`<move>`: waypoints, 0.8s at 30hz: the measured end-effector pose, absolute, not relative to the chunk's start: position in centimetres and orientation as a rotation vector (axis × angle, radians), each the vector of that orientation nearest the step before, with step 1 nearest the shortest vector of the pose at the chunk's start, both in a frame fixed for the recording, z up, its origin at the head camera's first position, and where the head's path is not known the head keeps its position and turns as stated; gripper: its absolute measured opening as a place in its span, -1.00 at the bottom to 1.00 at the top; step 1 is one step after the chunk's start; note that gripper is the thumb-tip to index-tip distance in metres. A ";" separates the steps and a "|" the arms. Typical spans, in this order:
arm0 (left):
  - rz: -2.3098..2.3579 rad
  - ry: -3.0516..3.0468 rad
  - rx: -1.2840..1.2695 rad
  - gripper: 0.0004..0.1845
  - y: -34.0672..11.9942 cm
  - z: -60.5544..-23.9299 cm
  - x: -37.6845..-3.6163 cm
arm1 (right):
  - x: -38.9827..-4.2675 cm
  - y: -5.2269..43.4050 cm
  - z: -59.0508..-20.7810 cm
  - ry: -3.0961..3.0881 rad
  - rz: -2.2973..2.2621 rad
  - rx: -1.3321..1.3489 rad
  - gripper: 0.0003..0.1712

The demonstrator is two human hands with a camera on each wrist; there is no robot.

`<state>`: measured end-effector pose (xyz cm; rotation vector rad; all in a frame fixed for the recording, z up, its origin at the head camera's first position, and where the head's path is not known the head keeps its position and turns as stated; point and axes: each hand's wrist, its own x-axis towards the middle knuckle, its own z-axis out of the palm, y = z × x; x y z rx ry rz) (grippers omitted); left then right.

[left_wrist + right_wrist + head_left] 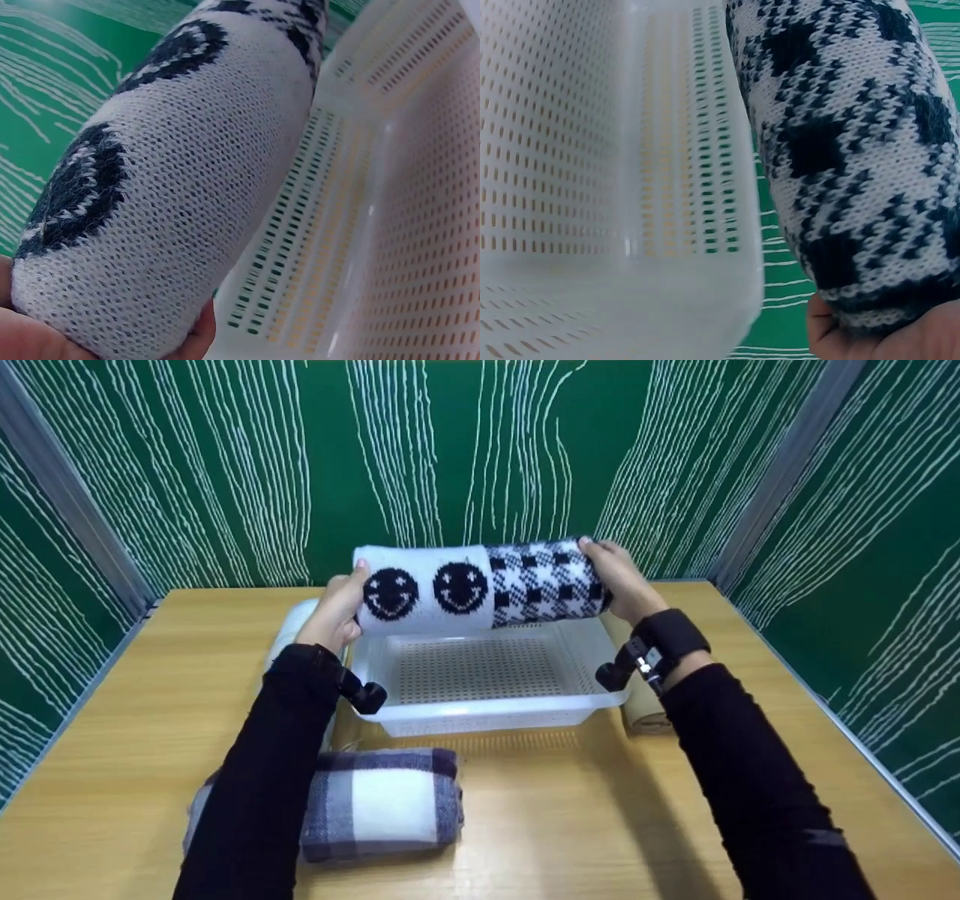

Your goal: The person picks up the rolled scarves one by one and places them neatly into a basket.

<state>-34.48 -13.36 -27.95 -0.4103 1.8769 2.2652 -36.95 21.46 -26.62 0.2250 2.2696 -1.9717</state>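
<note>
A rolled knitted cloth [480,585] in white with black smiley faces and a black-and-white check end is held level above the far rim of a white perforated plastic basket [487,712]. My left hand [339,604] grips its white end [150,225]. My right hand [619,577] grips the checked end [855,150]. The basket [390,225] [592,150] holds nothing that shows.
A folded purple-and-white plaid blanket [382,802] lies on the wooden table [525,810] in front of the basket. A pale roll [289,634] lies left of the basket and a beige roll [645,712] to its right. Green patterned walls enclose the table.
</note>
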 end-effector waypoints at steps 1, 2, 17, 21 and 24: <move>2.234 1.907 -0.419 -0.49 -13.3 -28.3 -34.7 | -37.2 21.5 -27.1 2.273 -1.963 0.234 -0.26; 2.212 1.923 -0.417 -0.46 -13.2 -28.6 -34.9 | -37.4 21.5 -27.5 2.280 -1.952 0.245 -0.26; 2.241 1.803 -0.383 -0.63 -13.1 -30.4 -36.0 | -38.9 21.3 -29.8 2.375 -1.795 0.302 -0.25; 2.337 1.681 -0.357 -0.85 -13.4 -30.5 -35.9 | -39.0 21.0 -29.7 2.373 -1.757 0.296 -0.22; 2.311 1.663 -0.365 -0.83 -13.6 -30.8 -36.0 | -39.0 20.8 -29.9 2.367 -1.729 0.308 -0.19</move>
